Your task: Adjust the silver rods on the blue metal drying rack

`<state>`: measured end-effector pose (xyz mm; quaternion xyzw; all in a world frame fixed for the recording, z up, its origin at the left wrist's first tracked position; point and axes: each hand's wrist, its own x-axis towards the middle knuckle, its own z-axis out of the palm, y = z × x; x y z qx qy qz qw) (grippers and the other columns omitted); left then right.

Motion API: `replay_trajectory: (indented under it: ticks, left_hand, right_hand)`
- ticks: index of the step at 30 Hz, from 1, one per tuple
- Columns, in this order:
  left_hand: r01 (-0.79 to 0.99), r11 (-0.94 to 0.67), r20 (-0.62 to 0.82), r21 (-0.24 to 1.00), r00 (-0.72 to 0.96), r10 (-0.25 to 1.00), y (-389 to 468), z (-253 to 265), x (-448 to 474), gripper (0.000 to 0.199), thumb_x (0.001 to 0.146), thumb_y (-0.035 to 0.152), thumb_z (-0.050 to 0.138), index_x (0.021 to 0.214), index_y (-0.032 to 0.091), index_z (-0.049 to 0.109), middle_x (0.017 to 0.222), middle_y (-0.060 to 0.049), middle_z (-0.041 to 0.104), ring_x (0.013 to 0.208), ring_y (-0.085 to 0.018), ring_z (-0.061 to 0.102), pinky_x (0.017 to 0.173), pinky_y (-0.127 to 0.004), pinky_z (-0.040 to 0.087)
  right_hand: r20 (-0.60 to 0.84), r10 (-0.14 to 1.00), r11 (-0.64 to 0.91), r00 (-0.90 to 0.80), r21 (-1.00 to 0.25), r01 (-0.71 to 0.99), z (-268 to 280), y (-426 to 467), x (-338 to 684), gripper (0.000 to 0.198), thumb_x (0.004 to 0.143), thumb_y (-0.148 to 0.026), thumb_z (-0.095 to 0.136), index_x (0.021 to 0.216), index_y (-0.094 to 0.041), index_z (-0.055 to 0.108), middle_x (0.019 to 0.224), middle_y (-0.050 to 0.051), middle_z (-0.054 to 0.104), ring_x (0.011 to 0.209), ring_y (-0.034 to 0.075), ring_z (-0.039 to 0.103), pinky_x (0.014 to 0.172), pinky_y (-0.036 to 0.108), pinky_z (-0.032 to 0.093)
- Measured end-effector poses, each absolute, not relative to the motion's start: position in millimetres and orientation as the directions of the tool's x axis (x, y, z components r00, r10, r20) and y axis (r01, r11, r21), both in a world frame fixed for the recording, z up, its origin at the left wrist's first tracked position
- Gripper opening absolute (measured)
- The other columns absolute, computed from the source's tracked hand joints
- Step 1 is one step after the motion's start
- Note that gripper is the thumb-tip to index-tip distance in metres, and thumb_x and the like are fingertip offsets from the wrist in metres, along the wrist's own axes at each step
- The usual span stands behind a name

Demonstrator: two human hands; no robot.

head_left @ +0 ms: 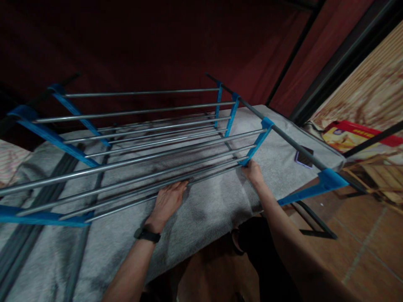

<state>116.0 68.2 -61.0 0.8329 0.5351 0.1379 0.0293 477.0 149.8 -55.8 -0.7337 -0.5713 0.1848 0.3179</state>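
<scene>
A rack of thin metal rods [157, 154] joined by blue plastic brackets [233, 116] stands on a grey cloth-covered surface [217, 205]. My left hand [168, 201], with a black band on the wrist, is closed over the lowest front rods near their middle. Its fingertips are partly hidden. My right hand [252, 172] grips the bottom end of a right-hand blue bracket [254, 147], where the rods meet it. Above that hand, a long grey tube [291, 140] runs through the bracket tops. One more blue bracket [330, 180] hangs from its near end, beside my right forearm.
Several loose grey tubes [53, 184] lie under the rack at the left. A phone-like dark object [304, 157] rests on the cloth at the right. Beyond are a red and yellow box [355, 136], a wooden crate [382, 180] and a tiled floor [365, 235]. Dark red curtain-like fabric [141, 46] hangs behind.
</scene>
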Motion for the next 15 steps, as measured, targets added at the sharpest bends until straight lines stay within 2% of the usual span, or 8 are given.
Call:
replay_trajectory:
  ticks: [10,15]
  left_hand:
    - [0.897,-0.389,0.154,0.212,0.362,0.919,68.9,-58.3,117.3,0.042,0.103,0.026,0.037,0.137,0.024,0.062,0.126,-0.006,0.073,0.111,-0.022,0.07,0.097,-0.036,0.054]
    - [0.903,-0.377,0.141,0.207,0.354,0.925,69.4,-59.7,117.5,0.042,0.104,0.026,0.035,0.134,0.022,0.063,0.127,-0.008,0.072,0.111,-0.023,0.07,0.097,-0.037,0.054]
  right_hand:
    - [0.059,0.931,-0.241,0.36,-0.642,0.728,-45.8,145.6,468.3,0.017,0.072,-0.017,0.058,0.087,-0.021,0.062,0.071,0.004,0.066,0.077,0.022,0.063,0.068,0.028,0.046]
    - [0.065,0.948,-0.205,0.312,-0.627,0.751,-46.8,146.6,471.9,0.016,0.074,-0.018,0.058,0.088,-0.022,0.063,0.072,0.005,0.068,0.08,0.024,0.065,0.07,0.03,0.048]
